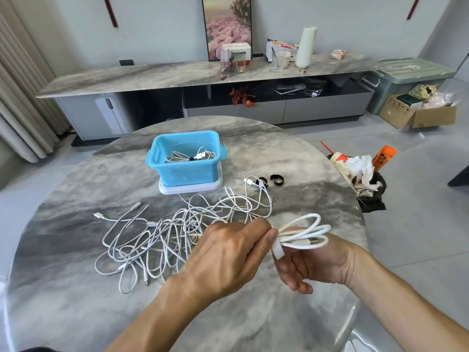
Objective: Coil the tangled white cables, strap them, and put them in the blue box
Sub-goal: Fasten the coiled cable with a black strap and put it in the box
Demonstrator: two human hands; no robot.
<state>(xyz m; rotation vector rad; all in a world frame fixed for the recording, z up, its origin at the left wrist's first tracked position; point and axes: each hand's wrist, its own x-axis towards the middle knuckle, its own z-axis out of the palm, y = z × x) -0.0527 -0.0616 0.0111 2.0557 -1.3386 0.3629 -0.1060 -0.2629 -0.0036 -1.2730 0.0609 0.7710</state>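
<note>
Strapping coil no. 2
Both hands grip coiled cable [305, 233] w/ strap; one bundle in blue box [185, 158]; tangle [177, 232] left on bench.

Coiled cable's [304, 233] gathered end hidden inside left hand's [228, 252] grip; strap wrap unclear

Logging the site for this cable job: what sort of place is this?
Most likely a home living room: a low media cabinet along the wall, a framed flower picture leaning on it, and a round marble-look table.

Two bare forearms, no sleeves, rings
</note>
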